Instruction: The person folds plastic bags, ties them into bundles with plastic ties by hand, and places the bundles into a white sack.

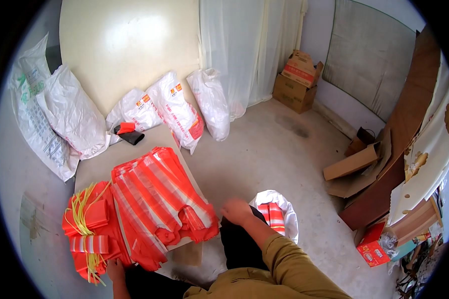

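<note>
A stack of red-and-white striped plastic bags [157, 192] lies spread over a low table [184, 164] before me. To its left is a pile of folded red plastic bags [96, 217], with yellow ties [82, 209] draped over it and a rolled striped bundle [89, 244] on top. My left hand [115, 271] rests at the near edge of the red pile, its fingers partly showing and apart from the ties. My right hand [237, 212] is over my knee, just right of the striped stack's corner. Its fingers are blurred, and whether they hold anything is hidden.
On the floor to my right, a white sack [290, 212] contains striped bundles. Filled white sacks [177, 107] lean against the far wall. Cardboard boxes [295, 92] stand in the back corner, and an opened carton [354, 164] lies by the brown cabinet [379, 192]. A red box [373, 251] sits at right.
</note>
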Action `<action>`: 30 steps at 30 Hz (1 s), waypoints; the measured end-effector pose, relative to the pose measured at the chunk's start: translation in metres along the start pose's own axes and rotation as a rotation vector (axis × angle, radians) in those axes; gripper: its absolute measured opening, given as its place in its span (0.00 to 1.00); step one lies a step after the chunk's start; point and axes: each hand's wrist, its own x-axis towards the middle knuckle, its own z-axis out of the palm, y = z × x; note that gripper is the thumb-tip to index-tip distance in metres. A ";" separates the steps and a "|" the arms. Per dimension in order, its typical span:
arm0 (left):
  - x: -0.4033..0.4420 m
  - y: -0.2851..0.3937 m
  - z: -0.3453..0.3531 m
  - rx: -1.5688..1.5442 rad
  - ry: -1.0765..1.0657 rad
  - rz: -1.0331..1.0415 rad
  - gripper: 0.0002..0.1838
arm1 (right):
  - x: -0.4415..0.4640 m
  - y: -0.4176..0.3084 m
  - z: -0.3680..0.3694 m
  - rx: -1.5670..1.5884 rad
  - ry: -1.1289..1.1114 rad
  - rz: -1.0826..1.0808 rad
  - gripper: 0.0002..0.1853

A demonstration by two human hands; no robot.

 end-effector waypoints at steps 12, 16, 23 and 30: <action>0.004 -0.009 0.006 -0.040 -0.040 -0.029 0.18 | 0.003 0.002 0.013 0.026 0.022 -0.005 0.20; 0.003 -0.006 0.003 0.040 -0.031 0.031 0.18 | 0.010 0.003 0.019 0.019 0.002 0.003 0.20; 0.004 -0.009 0.006 0.042 -0.018 0.004 0.17 | 0.015 -0.003 0.018 -0.002 -0.045 0.014 0.20; 0.002 -0.009 0.005 0.040 -0.009 0.012 0.17 | 0.014 -0.007 0.019 0.015 -0.052 0.012 0.19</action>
